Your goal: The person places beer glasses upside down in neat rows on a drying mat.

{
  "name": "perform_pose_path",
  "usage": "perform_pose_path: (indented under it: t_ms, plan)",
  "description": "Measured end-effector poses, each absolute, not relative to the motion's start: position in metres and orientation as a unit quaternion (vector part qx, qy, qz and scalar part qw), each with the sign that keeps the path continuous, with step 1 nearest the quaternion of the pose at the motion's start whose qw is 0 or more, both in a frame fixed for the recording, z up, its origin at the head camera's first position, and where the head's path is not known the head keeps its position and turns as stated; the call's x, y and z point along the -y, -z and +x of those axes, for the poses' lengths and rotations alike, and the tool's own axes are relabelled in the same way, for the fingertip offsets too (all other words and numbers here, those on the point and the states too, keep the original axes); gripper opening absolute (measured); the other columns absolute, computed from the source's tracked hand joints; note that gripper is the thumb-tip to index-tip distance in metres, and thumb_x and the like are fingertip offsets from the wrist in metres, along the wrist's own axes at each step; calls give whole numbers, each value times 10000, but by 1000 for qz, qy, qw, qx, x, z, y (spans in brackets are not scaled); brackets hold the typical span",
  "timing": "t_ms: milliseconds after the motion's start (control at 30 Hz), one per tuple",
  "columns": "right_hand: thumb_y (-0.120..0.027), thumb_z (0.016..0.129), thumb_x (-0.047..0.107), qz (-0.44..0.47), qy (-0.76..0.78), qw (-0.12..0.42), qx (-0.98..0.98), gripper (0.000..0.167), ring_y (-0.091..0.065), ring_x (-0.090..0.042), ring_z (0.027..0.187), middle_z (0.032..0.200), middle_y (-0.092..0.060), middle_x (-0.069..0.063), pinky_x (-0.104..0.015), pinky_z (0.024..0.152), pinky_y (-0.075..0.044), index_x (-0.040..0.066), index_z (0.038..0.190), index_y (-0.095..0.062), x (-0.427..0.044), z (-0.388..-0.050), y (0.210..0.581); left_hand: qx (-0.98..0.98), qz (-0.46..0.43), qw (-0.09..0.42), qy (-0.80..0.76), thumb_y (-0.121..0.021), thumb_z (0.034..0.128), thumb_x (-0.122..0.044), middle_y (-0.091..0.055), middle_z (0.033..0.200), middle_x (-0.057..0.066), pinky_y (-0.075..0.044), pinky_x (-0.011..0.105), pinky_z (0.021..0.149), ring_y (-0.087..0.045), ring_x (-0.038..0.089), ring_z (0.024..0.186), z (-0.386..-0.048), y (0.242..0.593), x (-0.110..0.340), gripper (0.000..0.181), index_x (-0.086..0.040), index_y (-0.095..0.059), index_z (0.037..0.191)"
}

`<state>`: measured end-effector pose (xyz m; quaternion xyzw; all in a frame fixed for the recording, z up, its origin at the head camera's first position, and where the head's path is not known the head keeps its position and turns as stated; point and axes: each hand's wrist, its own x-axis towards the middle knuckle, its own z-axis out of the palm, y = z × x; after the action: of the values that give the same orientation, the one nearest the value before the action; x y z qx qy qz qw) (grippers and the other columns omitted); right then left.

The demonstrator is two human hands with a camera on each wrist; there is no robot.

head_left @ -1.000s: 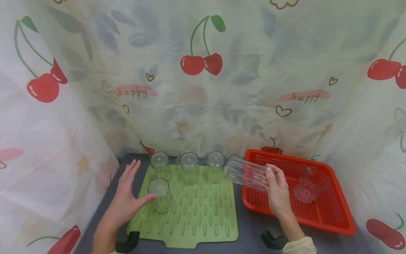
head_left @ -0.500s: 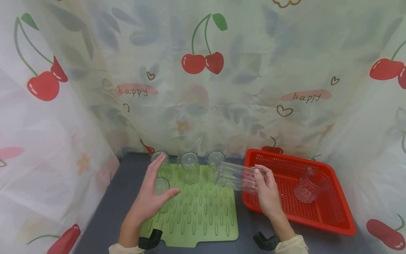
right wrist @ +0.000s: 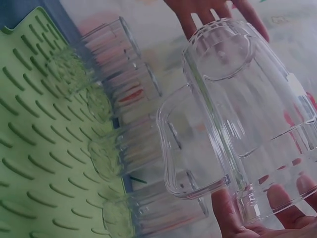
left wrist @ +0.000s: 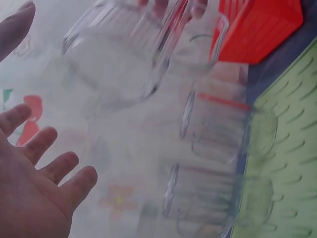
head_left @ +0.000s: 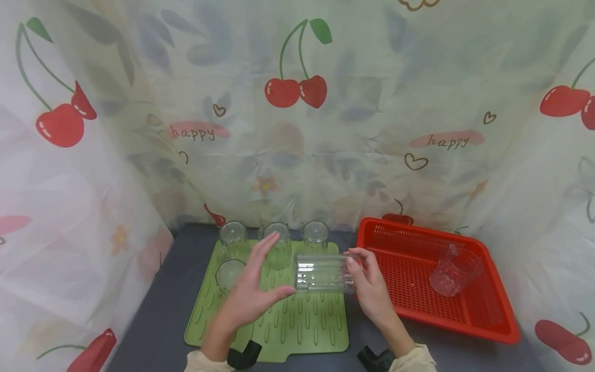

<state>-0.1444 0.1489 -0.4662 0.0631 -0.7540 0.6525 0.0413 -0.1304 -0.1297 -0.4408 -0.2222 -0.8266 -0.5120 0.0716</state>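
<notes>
A clear glass mug (head_left: 323,273) lies sideways in the air above the green drying mat (head_left: 309,330). My right hand (head_left: 373,289) grips it near its rim, and its base points left. In the right wrist view the mug's handle (right wrist: 168,144) shows. My left hand (head_left: 253,297) is held beside the base with fingers extended and thumb apart; in the left wrist view a gap separates its fingers (left wrist: 42,144) from the mug. Several more glass mugs stand upside down on the mat, among them a back middle one (head_left: 281,253) and a front left one (head_left: 228,274), partly behind my left hand.
To the right a red plastic basket (head_left: 504,318) sits on the dark grey tabletop (head_left: 155,310), with one clear mug (head_left: 454,274) tilted inside. A cherry-print curtain (head_left: 297,155) hangs close behind and at both sides.
My right hand has carried the mug left from over the basket's edge to above the mat, levelling it. My left hand has moved right, towards the mug's base.
</notes>
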Motion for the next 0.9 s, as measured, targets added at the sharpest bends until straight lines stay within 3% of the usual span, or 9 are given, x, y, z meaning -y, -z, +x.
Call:
perform_pose_path:
  t_ms: [333, 500, 667, 900]
  plan:
    - [-480, 1096, 232, 89, -648, 58, 754, 332, -608, -160, 1153, 1382, -542, -158, -233, 896, -548, 33, 1361, -451, -138, -144, 471, 823, -231, 55, 516, -854, 812, -338, -199, 1709, -44, -290, 711, 1162, -235, 322, 1568, -129, 446, 107, 1034, -396, -206, 1616]
    - [-457, 1104, 247, 100, -654, 49, 748, 339, -603, -227, 1143, 1369, -544, -118, -262, 862, -564, 37, 1370, -438, -135, -143, 473, 815, -246, 54, 522, -867, 804, -344, -211, 1698, -54, -320, 704, 1154, -254, 325, 1560, -130, 451, 100, 1040, -376, -219, 1617]
    - [-424, 1114, 251, 103, -663, 44, 740, 326, -605, -152, 1100, 1356, -550, -119, -259, 834, -561, 45, 1367, -443, -133, -141, 475, 808, -249, 42, 533, -873, 811, -272, -219, 1690, -62, -308, 723, 1150, -250, 334, 1559, -129, 455, 96, 1052, -384, -206, 1616]
    - [-400, 1120, 239, 115, -684, 39, 719, 313, -607, -124, 1091, 1365, -544, -136, -262, 828, -566, 36, 1356, -428, -126, -139, 479, 791, -256, 62, 553, -900, 776, -304, -330, 1602, -25, -485, 579, 1063, -395, 278, 1449, -131, 459, 92, 1068, -349, -228, 1605]
